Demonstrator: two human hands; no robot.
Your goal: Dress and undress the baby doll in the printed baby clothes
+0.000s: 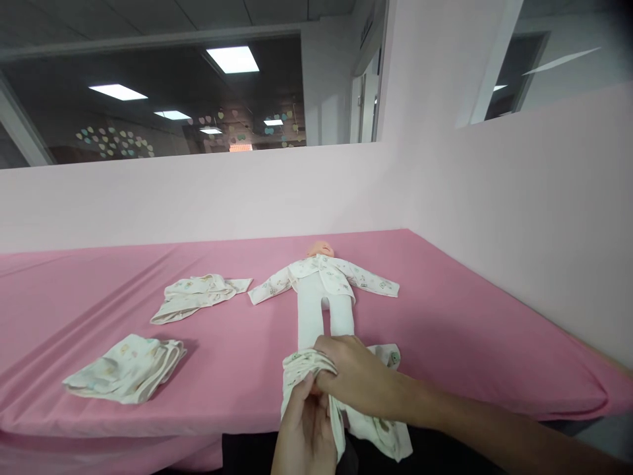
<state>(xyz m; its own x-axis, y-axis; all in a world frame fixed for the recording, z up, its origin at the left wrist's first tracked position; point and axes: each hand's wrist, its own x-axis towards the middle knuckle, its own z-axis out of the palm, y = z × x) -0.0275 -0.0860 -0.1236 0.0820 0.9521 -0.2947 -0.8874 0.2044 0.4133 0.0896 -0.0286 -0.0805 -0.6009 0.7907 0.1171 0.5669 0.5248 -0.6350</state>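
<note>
A baby doll lies on its back, its white cloth legs pointing toward me. It wears a white printed baby jacket with both sleeves spread out. White printed baby trousers are bunched around the end of the doll's leg on the left, and their other part hangs over the table's front edge. My right hand is closed on the bunched fabric from above. From below, my left hand grips the same bunch, thumb against the cloth. The doll's feet are hidden by hands and fabric.
A pink sheet covers the table. To the left lie a folded printed cloth and, farther back, another printed baby garment. White walls with windows stand behind and to the right.
</note>
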